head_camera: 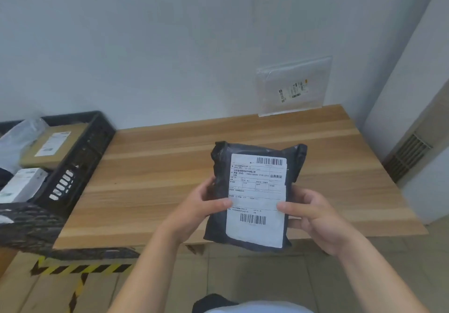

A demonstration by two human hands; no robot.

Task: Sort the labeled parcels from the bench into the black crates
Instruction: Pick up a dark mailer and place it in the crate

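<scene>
A black plastic mailer parcel [255, 191] with a large white shipping label is held up above the front edge of the wooden bench [155, 167]. My left hand [201, 205] grips its left side, thumb across the label. My right hand [313, 213] grips its right side, thumb on the label too. A clear plastic parcel [295, 85] with a small label leans upright against the wall at the bench's back right. A black crate [80, 164] at the left holds a brown cardboard box [52, 147], a white box [23, 184] and a clear bag.
A second black crate [26, 222] sits in front of the first at the lower left. Yellow-black hazard tape [80, 269] marks the floor below. A wall vent [408, 157] is at the right, beside the bench end.
</scene>
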